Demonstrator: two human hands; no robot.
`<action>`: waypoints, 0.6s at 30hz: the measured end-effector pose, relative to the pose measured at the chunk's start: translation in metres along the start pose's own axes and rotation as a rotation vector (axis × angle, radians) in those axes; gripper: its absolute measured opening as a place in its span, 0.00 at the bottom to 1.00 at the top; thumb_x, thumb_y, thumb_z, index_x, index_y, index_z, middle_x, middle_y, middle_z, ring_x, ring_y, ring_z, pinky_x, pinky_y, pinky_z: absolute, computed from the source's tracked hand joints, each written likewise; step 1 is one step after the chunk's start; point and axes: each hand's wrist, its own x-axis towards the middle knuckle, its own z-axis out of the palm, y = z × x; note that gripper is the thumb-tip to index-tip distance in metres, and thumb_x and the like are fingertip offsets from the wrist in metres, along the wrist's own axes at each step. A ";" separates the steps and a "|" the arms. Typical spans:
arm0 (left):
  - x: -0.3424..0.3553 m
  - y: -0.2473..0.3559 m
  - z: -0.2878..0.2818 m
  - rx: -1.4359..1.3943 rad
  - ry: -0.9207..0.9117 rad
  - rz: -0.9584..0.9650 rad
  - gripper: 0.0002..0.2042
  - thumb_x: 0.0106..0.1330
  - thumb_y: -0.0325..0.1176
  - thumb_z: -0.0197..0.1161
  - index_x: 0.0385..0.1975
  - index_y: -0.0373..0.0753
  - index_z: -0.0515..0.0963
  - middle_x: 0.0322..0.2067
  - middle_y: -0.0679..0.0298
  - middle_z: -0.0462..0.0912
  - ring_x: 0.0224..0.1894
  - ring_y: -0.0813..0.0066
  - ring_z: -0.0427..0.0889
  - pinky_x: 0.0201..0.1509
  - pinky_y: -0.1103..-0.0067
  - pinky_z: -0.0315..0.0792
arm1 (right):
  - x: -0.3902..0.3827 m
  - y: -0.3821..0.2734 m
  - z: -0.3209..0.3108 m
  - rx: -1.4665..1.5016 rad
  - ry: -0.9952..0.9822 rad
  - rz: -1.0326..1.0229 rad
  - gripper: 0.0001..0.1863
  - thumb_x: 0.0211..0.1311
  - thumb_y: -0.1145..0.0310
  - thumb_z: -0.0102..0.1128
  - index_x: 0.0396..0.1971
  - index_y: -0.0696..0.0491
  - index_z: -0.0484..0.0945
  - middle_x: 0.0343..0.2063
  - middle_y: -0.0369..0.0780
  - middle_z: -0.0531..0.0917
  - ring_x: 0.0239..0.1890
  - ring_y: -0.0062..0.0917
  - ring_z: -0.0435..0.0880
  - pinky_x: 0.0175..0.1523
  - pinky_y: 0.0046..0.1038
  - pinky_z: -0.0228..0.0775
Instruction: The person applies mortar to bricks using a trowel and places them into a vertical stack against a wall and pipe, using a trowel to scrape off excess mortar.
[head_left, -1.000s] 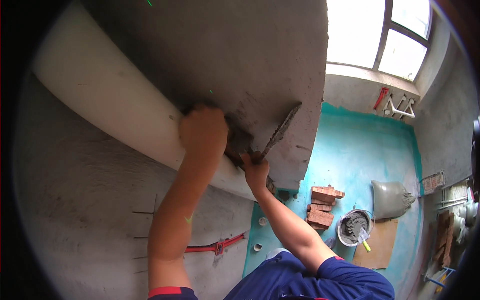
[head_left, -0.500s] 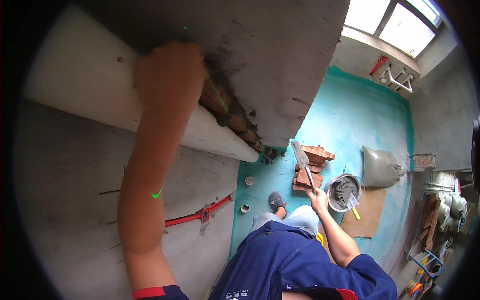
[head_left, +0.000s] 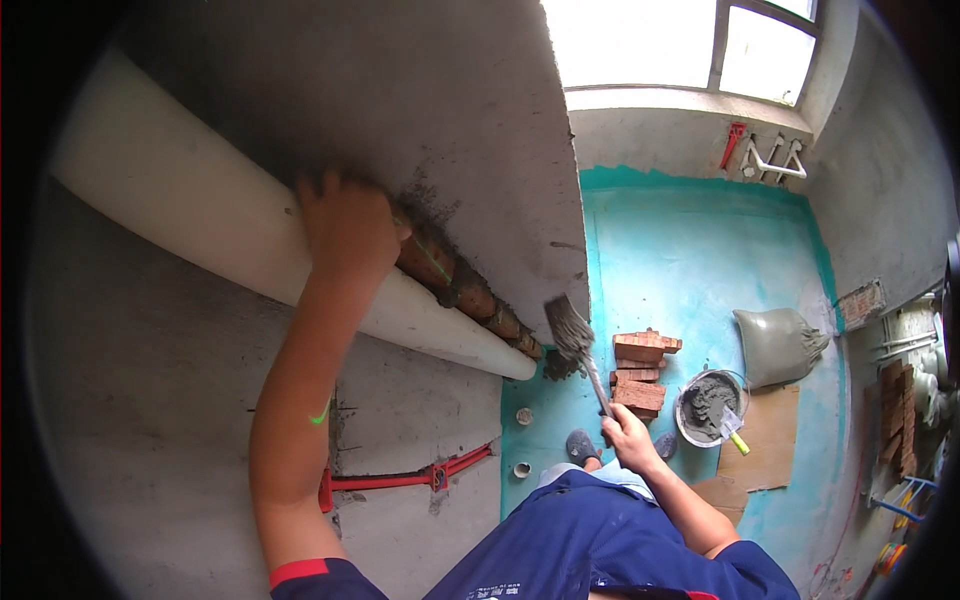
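My left hand [head_left: 345, 235] is curled at the top of a large white pipe [head_left: 175, 155], against a seam of brick [head_left: 430, 262] and grey mortar under the concrete beam [head_left: 460, 120]; its fingertips and whatever they hold are hard to see. A thin green line lies on the brick, a green mark on my left forearm. My right hand [head_left: 625, 440], lower and to the right, grips the long handle of a trowel [head_left: 570, 330], its blade raised and loaded with grey mortar.
On the turquoise floor [head_left: 700, 250] are stacked red bricks [head_left: 640, 395], a bucket [head_left: 710, 405] of mortar with a green-handled tool, a grey sack [head_left: 775, 350] and cardboard [head_left: 760, 465]. Red pipes [head_left: 390, 480] cross the lower wall; white pipes [head_left: 775, 160] sit beneath the window.
My right hand went from the seam down toward the bricks with the trowel, whose blade now carries a heap of mortar. My left hand shifted left, then slightly back right, staying along the seam.
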 end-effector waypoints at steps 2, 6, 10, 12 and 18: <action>0.001 -0.003 0.003 -0.004 -0.097 0.006 0.15 0.57 0.47 0.66 0.34 0.41 0.84 0.31 0.56 0.85 0.44 0.61 0.80 0.63 0.63 0.61 | -0.003 -0.050 0.014 0.173 -0.095 -0.038 0.13 0.71 0.66 0.50 0.49 0.57 0.70 0.23 0.34 0.74 0.21 0.16 0.72 0.27 0.22 0.67; 0.001 -0.003 0.012 -0.031 -0.169 0.036 0.13 0.57 0.46 0.65 0.32 0.43 0.83 0.28 0.56 0.84 0.38 0.64 0.82 0.65 0.62 0.59 | 0.022 -0.077 0.028 0.022 -0.185 -0.052 0.13 0.73 0.60 0.46 0.37 0.55 0.72 0.18 0.33 0.72 0.18 0.17 0.70 0.25 0.23 0.64; -0.007 -0.004 0.024 0.018 -0.135 0.031 0.11 0.60 0.43 0.62 0.29 0.43 0.82 0.28 0.57 0.83 0.34 0.65 0.82 0.66 0.63 0.58 | 0.040 -0.085 0.055 -0.016 -0.071 -0.207 0.17 0.74 0.57 0.42 0.32 0.55 0.70 0.16 0.38 0.73 0.18 0.22 0.71 0.26 0.29 0.64; -0.009 -0.003 0.032 0.179 -0.024 0.080 0.10 0.62 0.41 0.59 0.28 0.43 0.82 0.26 0.59 0.82 0.32 0.65 0.82 0.67 0.63 0.57 | 0.045 -0.085 0.071 0.002 -0.034 -0.244 0.17 0.74 0.56 0.42 0.33 0.55 0.70 0.16 0.40 0.74 0.19 0.26 0.73 0.26 0.31 0.65; -0.009 -0.006 0.027 0.023 -0.018 0.102 0.13 0.57 0.42 0.64 0.34 0.41 0.82 0.26 0.63 0.81 0.31 0.69 0.81 0.68 0.62 0.57 | 0.078 -0.092 0.108 -0.163 0.034 -0.298 0.14 0.71 0.59 0.47 0.34 0.56 0.68 0.20 0.56 0.75 0.28 0.57 0.75 0.30 0.49 0.64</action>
